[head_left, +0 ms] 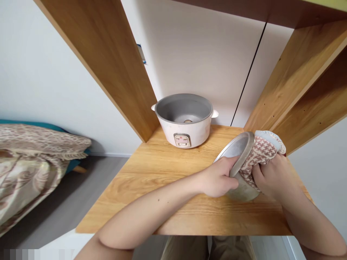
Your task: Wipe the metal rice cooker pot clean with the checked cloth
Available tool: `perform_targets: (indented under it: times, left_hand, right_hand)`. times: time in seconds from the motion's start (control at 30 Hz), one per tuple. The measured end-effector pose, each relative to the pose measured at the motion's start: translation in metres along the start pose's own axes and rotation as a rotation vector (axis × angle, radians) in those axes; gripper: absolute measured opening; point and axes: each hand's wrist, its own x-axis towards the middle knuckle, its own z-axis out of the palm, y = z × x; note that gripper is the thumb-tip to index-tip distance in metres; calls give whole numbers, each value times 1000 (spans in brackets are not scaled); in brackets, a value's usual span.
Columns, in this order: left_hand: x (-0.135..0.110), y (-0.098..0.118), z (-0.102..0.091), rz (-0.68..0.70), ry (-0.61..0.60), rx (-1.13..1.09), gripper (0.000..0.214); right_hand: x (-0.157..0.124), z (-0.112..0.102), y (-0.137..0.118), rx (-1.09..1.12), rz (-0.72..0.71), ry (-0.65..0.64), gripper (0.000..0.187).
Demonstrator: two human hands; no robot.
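Left hand: my left hand [218, 179] has the metal inner pot [238, 162] by its rim, thumb on the inside, the other fingers curled around the outside, so it's properly closed on it.
Right hand: my right hand [269, 177] is pressing a red-and-white houndstooth cloth [261, 153] against the outer wall of the pot. Fingers are bunched into the cloth, clamped on it, and I can't really see the fingertips.
Pot position: tipped on its side with the opening facing left and a bit away from me, bottom edge sitting right at the wooden tabletop [162, 195], over on the right half.
Cloth: wrapped over the right side and base of the pot, between my palm and the metal.
Rice cooker: the white cooker body [184, 121] sits upright at the back of the table, well apart from the pot, lid off, grey inside showing, switch panel facing me.
Surroundings: wooden shelf panels [108, 61] rise on both sides, white wall behind.
Off to the left: a bed with a patterned blanket [32, 159], well away from the table.
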Motion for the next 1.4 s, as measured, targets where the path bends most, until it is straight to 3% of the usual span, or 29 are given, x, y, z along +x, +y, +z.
perform_targets:
  times: [0.2, 0.4, 0.57, 1.23, 1.4]
  left_hand:
    - [2, 1, 0, 19, 11, -37, 29]
    - [4, 1, 1, 34, -4, -190, 38]
    - [4, 0, 1, 54, 18, -197, 38]
    - [2, 0, 0, 11, 16, -90, 28]
    - [1, 2, 1, -29, 1, -96, 28]
  right_hand:
    - [-2, -3, -7, -109, -116, 49, 33]
    - [-6, -2, -19, -80, -74, 14, 32]
    - [-4, -2, -14, -37, -79, 17, 33]
    - [5, -1, 3, 163, 189, -39, 29]
    - [6, 1, 6, 166, 195, -49, 28]
